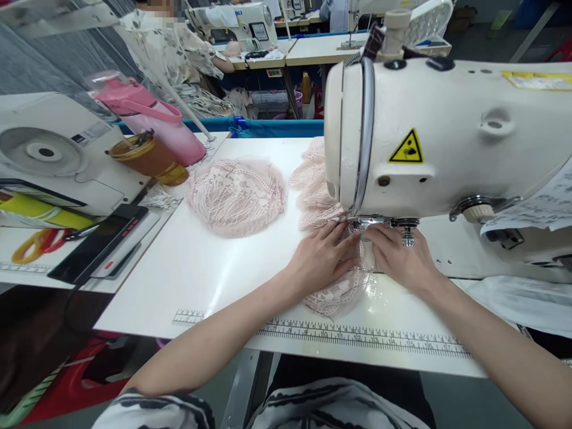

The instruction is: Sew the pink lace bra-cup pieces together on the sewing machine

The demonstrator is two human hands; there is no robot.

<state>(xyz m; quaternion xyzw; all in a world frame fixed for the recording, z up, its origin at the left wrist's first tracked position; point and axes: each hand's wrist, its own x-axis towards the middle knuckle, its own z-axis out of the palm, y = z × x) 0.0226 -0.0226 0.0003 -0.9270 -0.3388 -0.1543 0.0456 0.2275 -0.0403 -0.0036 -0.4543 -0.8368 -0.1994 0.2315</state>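
A pale pink lace piece (337,298) lies under the needle area of the white sewing machine (456,137), some of it bunched behind the presser foot. My left hand (319,256) rests on this lace from the left, its fingertips closed on it close to the foot. On the other side, my right hand (402,256) has its fingers bent together at the lace's right edge, partly hidden behind the machine's metal parts. The needle tip itself is too small to make out. A second, rounded lace piece (236,196) lies flat on the table to the left.
A printed ruler (357,336) runs along the front of the white table (205,262). Leftward are a pink bottle (152,119), a brown cup (149,158), scissors (38,245) and another machine (58,149). White cloth (527,301) lies at right. A person (165,53) sits beyond.
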